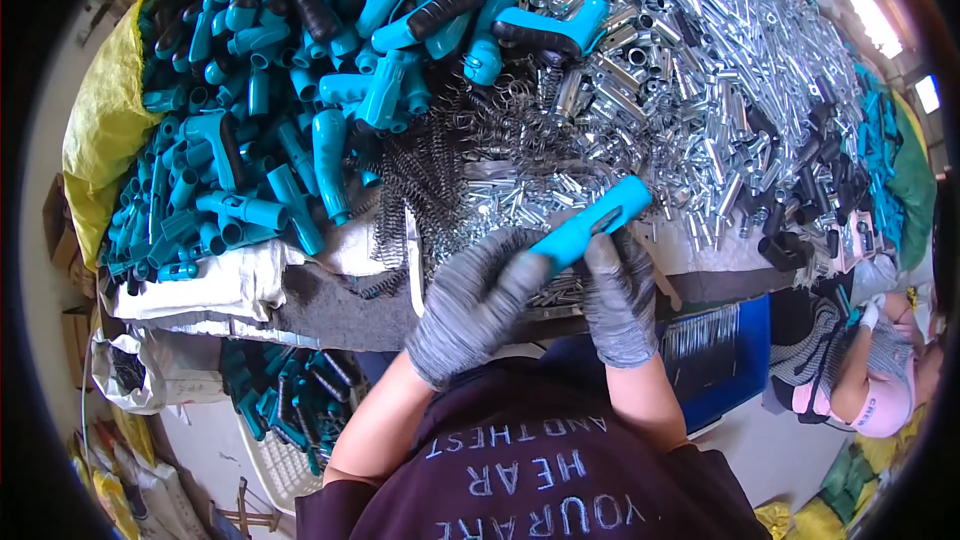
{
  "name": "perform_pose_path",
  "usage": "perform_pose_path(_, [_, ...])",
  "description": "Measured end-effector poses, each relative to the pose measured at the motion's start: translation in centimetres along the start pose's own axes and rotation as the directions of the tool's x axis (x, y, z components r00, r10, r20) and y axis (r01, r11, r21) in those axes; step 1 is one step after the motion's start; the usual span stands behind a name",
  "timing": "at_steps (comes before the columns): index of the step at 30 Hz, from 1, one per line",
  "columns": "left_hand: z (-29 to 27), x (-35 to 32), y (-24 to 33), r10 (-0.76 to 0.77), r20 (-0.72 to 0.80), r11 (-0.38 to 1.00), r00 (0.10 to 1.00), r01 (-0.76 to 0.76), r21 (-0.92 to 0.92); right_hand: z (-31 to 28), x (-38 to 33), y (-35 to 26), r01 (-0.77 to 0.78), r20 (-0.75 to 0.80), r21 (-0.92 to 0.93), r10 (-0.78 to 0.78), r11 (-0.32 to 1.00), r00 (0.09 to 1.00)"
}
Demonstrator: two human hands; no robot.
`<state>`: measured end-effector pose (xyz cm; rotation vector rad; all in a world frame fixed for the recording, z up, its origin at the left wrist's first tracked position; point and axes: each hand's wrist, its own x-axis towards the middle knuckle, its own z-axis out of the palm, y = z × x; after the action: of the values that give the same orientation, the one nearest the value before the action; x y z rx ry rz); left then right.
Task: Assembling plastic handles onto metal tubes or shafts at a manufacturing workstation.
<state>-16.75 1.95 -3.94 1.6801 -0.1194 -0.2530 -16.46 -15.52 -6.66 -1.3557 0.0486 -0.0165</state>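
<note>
A teal plastic handle [592, 224] with a dark slot near its far end is held slantwise above the near edge of the bench, pointing up to the right. My left hand [470, 302], in a grey knit glove, is closed round its lower end. My right hand [618, 302], gloved alike, grips its underside, thumb and fingers pressed by the slot. Whether a small part sits under those fingertips I cannot make out. Just beyond my hands lies a heap of small metal pins [500, 202], with dark coil springs [415, 185] left of it.
Teal handles and tubes [230, 205] pile up at the left beside a yellow sack [105, 130]. Shiny metal tubes and rods [720, 50] heap at the right. Below the bench stand a white basket [275, 465] and a blue bin [755, 360]. Another person [885, 380] works at far right.
</note>
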Motion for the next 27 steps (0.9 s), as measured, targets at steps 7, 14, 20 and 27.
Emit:
perform_pose_path(7, [0.4,1.7,-4.1,0.316,0.120,0.587,0.941,-0.293,0.755,-4.0,1.0,2.4,-0.229,0.061,0.712,0.266,0.664,0.962])
perform_pose_path(14, [-0.7,2.4,-5.1,0.397,-0.005,0.632,0.918,-0.270,0.726,-0.5,-1.3,0.4,-0.414,0.123,0.633,0.442,0.654,0.888])
perform_pose_path(20, [-0.8,2.4,-3.1,0.278,-0.040,0.786,0.960,-0.203,0.583,-1.1,-1.9,1.5,-0.536,0.296,0.452,0.446,0.713,0.844])
perform_pose_path(27, [-0.9,2.0,-3.2,0.173,-0.068,0.857,0.983,-0.116,0.502,-0.8,-2.0,1.5,-0.588,0.306,0.383,0.503,0.712,0.809])
